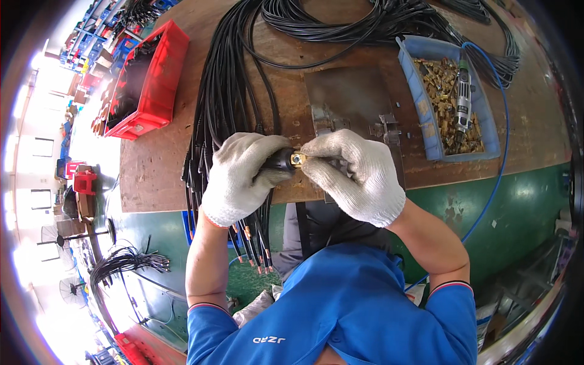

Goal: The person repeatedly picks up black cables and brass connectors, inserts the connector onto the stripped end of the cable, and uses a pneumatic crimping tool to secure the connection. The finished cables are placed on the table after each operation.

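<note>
My left hand [241,172], in a white knit glove, is closed round a black sleeve-like part [278,162] above the table's front edge. A small brass fitting [297,159] with a hole in its face sits at the right end of that part. The thumb and forefinger of my right hand [356,172], gloved too, pinch the brass fitting from the right. My fingers hide much of both parts, so I cannot tell how far one goes into the other. Black cables [228,79] lie beside my left hand, their copper-coloured ends hanging over the edge.
A blue bin [433,149] of brass fittings stands at the right, with an air tool [463,97] on top and a blue hose [506,121] trailing from it. A dark metal plate [347,91] lies mid-table. The red crate [165,79] at left holds black parts.
</note>
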